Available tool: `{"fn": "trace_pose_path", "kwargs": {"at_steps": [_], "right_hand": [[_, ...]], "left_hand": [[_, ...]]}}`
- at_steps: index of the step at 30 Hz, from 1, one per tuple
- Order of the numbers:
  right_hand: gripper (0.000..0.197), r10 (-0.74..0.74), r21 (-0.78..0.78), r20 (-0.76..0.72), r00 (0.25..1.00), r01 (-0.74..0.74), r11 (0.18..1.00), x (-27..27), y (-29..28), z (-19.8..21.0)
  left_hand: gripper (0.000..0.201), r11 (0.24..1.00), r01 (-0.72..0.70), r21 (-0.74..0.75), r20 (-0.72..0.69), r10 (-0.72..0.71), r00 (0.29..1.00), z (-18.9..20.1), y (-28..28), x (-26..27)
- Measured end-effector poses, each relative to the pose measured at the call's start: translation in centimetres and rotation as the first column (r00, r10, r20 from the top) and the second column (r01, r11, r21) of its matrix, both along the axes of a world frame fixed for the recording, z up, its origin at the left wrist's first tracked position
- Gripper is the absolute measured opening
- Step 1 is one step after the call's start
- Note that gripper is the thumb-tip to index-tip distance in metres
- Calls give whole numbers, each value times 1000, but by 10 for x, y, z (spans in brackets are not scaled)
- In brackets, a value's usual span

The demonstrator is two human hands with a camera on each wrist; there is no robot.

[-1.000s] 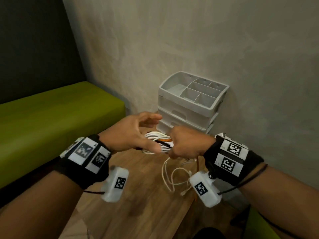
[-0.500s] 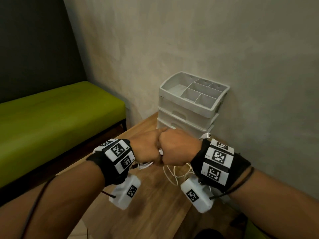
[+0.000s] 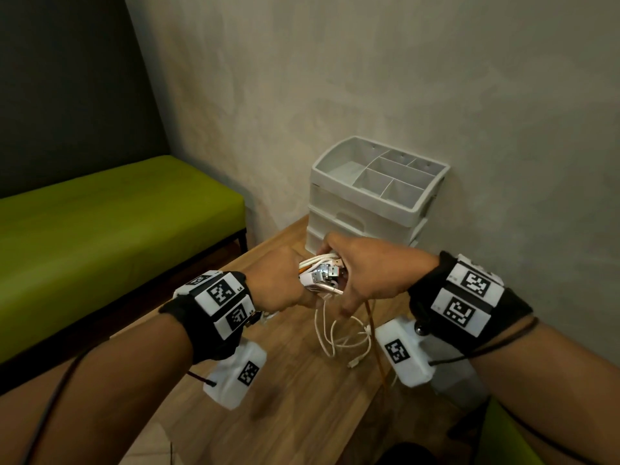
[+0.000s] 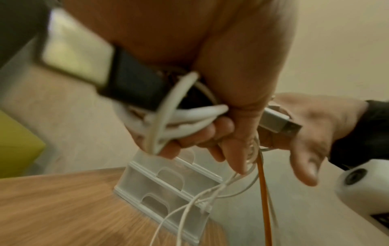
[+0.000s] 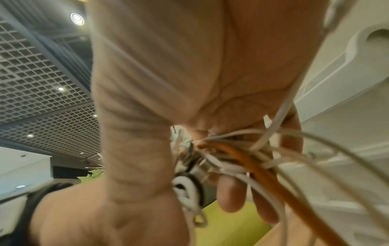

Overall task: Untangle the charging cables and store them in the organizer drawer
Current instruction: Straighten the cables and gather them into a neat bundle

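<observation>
Cable bundle (image 3: 322, 275): white charging cables with metal USB plugs, bunched between my two hands above the worktop (image 3: 295, 397), in front of the organizer.
Orange cable (image 3: 375, 337): runs down out of the bundle past the right wrist; its end is out of sight.
Loose tails (image 3: 339, 333): thin white loops hang below the hands; whether they touch the worktop I cannot tell.
Left hand (image 3: 278, 280): fingers (image 4: 189, 138) curled round the thick white loops, gripping them.
Right hand (image 3: 365, 273): cups the plug end; fingers (image 5: 231, 196) bent loosely round white and orange strands, thumb pointing down.
USB plug (image 4: 277, 121): sticks out between the hands, a usable free end.
Organizer (image 3: 372, 196): grey, against the wall; divided top tray, drawers (image 3: 349, 223) below appear closed.
Step in hand, my judgement: separating, barely begun.
Method: I would hold the loops steady with the left, follow one plug back with the right, and feed it through slack, not pull.
Risk: tugging tightens the knot; hanging tails may snag.
Pending: a drawer must be opened first.
</observation>
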State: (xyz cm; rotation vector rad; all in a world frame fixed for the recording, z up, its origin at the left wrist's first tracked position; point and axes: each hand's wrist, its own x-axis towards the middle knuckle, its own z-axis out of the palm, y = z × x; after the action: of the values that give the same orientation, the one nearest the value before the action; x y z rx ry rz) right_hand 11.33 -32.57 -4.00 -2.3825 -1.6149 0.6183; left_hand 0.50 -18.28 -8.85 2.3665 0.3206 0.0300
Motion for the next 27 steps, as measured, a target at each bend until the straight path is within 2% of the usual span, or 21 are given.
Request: {"fn": "trace_pose_path", "kwargs": {"at_steps": [3, 6, 9, 12, 15, 18, 20, 22, 24, 27], "right_hand": [[37, 10, 2, 48, 999, -10, 1000, 10, -3, 4], [9, -5, 74, -47, 999, 8, 997, 20, -6, 5], [17, 28, 167, -283, 959, 20, 986, 19, -9, 5], [13, 35, 297, -534, 844, 148, 943, 15, -11, 2], [8, 63, 377, -641, 765, 242, 894, 20, -10, -1], [3, 84, 419, -704, 705, 318, 850, 20, -6, -5], [6, 116, 456, -773, 623, 419, 785, 15, -3, -12], [17, 184, 444, -860, 475, 522, 728, 11, 0, -17], [28, 226, 396, -912, 343, 588, 705, 9, 0, -20], [38, 283, 342, -939, 198, 643, 685, 5, 2, -22]], "left_hand": [[22, 998, -19, 60, -27, 20, 999, 6, 5, -3], [25, 996, -59, 70, -17, 60, 998, 11, 5, -9], [28, 995, -66, -78, 69, 71, 995, 13, 3, -13], [33, 974, -21, -226, 123, 49, 991, 15, 2, -18], [35, 915, -24, -403, 143, 89, 986, 12, 3, -20], [28, 814, -15, -581, 166, 136, 977, 6, 2, -20], [26, 744, 2, -668, 176, 156, 972, 3, 3, -18], [28, 697, 13, -717, 192, 178, 965, 3, 4, -15], [23, 653, 29, -757, 207, 197, 958, 4, 4, -13], [11, 571, 85, -816, 240, 201, 950, 6, -2, -12]]}}
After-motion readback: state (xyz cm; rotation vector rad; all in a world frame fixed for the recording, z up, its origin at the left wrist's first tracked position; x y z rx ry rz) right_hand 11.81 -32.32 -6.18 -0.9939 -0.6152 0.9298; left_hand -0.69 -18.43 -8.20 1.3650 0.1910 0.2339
